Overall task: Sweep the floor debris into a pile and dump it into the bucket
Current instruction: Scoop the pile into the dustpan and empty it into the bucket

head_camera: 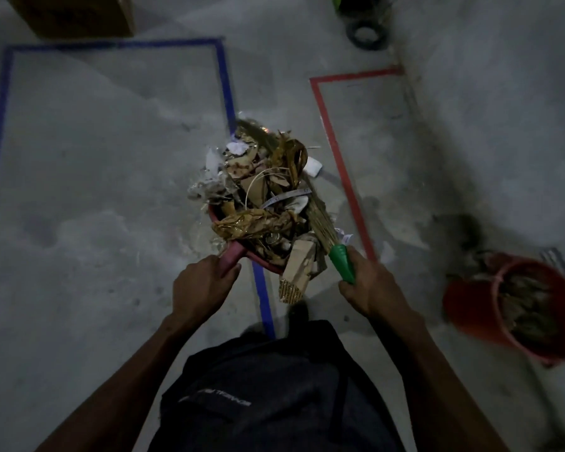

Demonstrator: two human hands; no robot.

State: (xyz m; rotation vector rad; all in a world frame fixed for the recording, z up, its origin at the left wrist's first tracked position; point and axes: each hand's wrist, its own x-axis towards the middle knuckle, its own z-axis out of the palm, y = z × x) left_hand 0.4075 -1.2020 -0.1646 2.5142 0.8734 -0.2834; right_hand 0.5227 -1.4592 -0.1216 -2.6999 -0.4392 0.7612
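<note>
1. My left hand (203, 285) is curled around the pink dustpan (242, 252) handle; my right hand (369, 285) grips the broom (340, 259) by its green neck.
2. Debris (258, 190) is heaped high on the pan, at twelve o'clock from my hands.
3. The bucket (516, 308) sits at three o'clock, well apart.
4. Risk: the overhanging pieces at the pan's edge may spill if it tilts in carrying.

The dusty grey concrete floor (111, 197) carries a blue tape rectangle (224, 83) beside a red tape outline (336, 151). A round red plastic bucket (470, 308) holding debris stands at the right, a brown cardboard box (79, 14) far left, and a dark ring (367, 35) near the top.
</note>
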